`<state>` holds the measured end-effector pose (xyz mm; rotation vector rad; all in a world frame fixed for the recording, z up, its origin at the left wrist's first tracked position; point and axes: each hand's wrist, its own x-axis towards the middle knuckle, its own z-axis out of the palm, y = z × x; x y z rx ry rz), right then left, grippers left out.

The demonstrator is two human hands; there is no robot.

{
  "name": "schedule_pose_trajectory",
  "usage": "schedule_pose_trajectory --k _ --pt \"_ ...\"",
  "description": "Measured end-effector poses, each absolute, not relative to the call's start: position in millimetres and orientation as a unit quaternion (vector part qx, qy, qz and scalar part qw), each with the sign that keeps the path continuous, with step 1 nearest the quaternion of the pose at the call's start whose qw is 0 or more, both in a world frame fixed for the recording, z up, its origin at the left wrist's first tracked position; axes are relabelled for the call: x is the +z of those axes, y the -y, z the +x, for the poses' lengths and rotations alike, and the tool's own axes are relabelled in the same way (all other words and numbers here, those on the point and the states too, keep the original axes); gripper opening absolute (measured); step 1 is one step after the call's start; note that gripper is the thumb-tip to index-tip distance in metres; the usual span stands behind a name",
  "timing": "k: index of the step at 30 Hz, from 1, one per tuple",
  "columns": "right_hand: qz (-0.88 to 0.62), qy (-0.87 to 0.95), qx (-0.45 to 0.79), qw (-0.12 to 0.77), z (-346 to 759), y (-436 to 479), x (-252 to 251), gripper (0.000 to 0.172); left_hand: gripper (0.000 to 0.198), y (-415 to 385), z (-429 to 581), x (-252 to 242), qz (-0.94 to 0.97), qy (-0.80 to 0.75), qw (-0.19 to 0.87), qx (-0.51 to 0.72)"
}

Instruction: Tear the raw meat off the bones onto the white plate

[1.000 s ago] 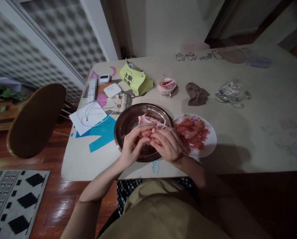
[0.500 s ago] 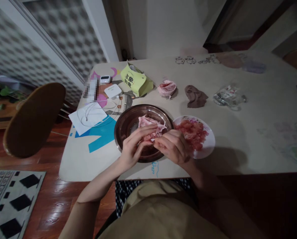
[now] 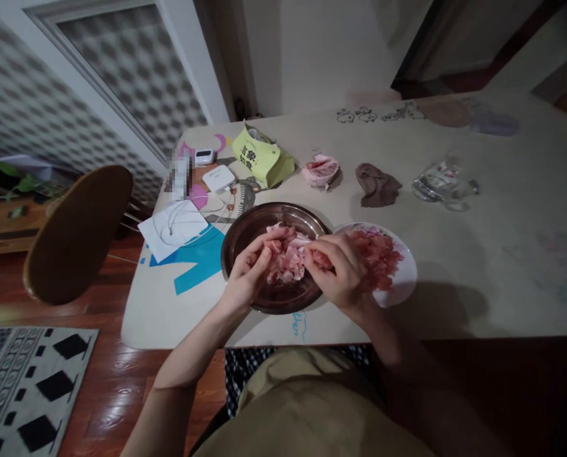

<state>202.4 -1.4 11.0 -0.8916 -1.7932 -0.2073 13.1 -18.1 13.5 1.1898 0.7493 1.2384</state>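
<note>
A bony piece of raw meat (image 3: pixel 287 261), pale pink with some white, is held over a round metal bowl (image 3: pixel 236 225). My left hand (image 3: pixel 251 263) grips its left side between thumb and fingers. At its right side my right hand (image 3: pixel 337 266) is closed, thumb and forefinger pinching the edge of the meat. Part of a pinkish bit shows inside the curled right fingers. Beside the bowl, partly behind my right wrist, a white plate (image 3: pixel 404 285) with a flowered rim bears a heap of red raw meat pieces (image 3: pixel 381 257).
Farther back on the table stand a yellow-green paper bag (image 3: pixel 263 155), another lump of raw meat (image 3: pixel 320 171), a brown cloth (image 3: pixel 376 185) and a crumpled clear plastic item (image 3: pixel 443 182). At left lie a white device (image 3: pixel 219 178) with a cable and a white sheet (image 3: pixel 172 228). A chair (image 3: pixel 78 235) stands left.
The meat has been turned in my hands, and its broken, bony side now faces up. My right hand has shifted slightly right and up. The whole view has moved a little.
</note>
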Motion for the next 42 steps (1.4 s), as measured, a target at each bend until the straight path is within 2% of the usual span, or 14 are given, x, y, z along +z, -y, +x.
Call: schedule_pose_trajectory --k 4,8,12,20,29,35,42 --pt "-0.370 0.779 -0.062 0.503 198 1 7 0.025 0.034 13 13 12 0.458 -0.325 0.625 0.543" --pt "-0.368 0.781 -0.042 0.502 193 5 7 0.029 0.036 15 12 9 0.472 -0.337 0.610 0.539" --pt "-0.359 0.772 -0.035 0.523 188 9 9 0.022 0.038 21 13 9 0.567 -0.368 0.524 0.518" --pt "-0.340 0.766 -0.008 0.546 190 13 11 0.017 0.043 26 16 18 0.730 -0.360 0.342 0.469" --pt "-0.306 0.779 -0.155 0.525 194 16 7 0.012 0.045 31 17 17 0.787 -0.314 0.230 0.478" --pt "-0.283 0.787 -0.176 0.519 196 17 4 0.011 0.039 35 18 19 0.747 -0.311 0.295 0.508" --pt "-0.309 0.779 -0.116 0.533 189 14 5 0.016 0.036 30 17 15 0.532 -0.338 0.541 0.557"
